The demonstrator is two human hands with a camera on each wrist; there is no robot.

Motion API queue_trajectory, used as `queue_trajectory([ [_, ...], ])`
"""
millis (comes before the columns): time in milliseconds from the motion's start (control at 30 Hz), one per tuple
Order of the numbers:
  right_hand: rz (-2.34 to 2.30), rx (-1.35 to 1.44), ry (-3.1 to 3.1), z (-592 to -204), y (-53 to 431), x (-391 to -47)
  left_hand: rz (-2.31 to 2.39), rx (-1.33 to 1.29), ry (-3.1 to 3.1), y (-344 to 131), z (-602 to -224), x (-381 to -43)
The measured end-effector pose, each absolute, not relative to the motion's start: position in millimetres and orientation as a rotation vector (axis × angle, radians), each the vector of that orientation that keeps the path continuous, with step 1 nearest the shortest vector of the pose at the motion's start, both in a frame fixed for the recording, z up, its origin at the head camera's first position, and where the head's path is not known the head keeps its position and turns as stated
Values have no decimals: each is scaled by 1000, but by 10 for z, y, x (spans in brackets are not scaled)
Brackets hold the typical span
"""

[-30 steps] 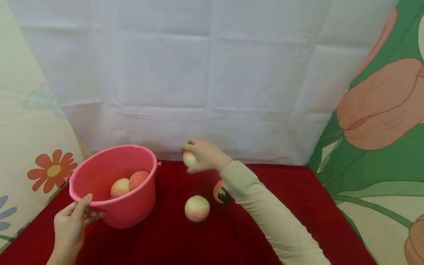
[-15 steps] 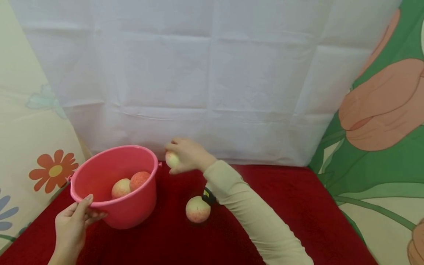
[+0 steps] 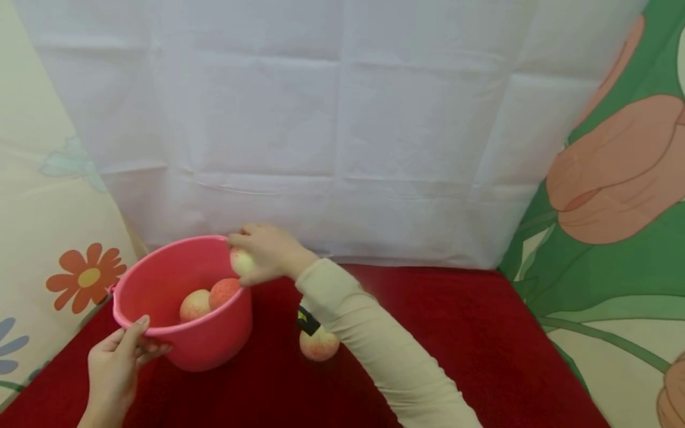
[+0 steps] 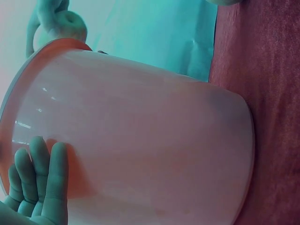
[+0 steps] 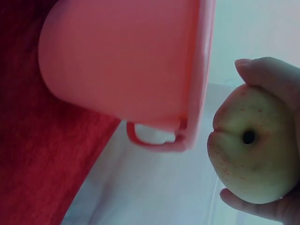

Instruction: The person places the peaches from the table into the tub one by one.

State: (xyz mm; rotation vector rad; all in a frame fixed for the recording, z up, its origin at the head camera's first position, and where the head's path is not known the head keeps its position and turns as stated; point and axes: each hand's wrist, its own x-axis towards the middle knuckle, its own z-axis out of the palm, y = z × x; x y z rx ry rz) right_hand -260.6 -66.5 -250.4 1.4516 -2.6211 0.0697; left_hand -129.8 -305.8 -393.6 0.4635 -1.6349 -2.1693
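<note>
Red cloth below — right hand holds peach, left hand bucket.

The person wears a long, pale cream sleeve on the right arm, its plain cloth gathered into small creases along the forearm and ending at the wrist in a smooth, wide cuff, beside which shows a small black block with a yellow patch. The right hand is bare past the cuff. The left hand is also bare, as is its wrist, with slim, round-tipped fingers.
</note>
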Motion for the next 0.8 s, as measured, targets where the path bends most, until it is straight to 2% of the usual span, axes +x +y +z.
queue_trajectory([
  [133,65,1483,-2616,-2480,-779,-2573,-2166,464,-1650,-3154,-4046,-1346],
  [267,48,1511,-2591,-2491,-867,-2561,-2195,437,-1618,-2927,-3761,-1223],
  [500,30,1493,-2629,-2528,-1005,-2513,-2172,421,-1625,-2932,-3803,-1226],
  [800,44,1626,-2535,-2530,-1093,-2415,-2234,399,-1611,-2906,-3704,-1193],
])
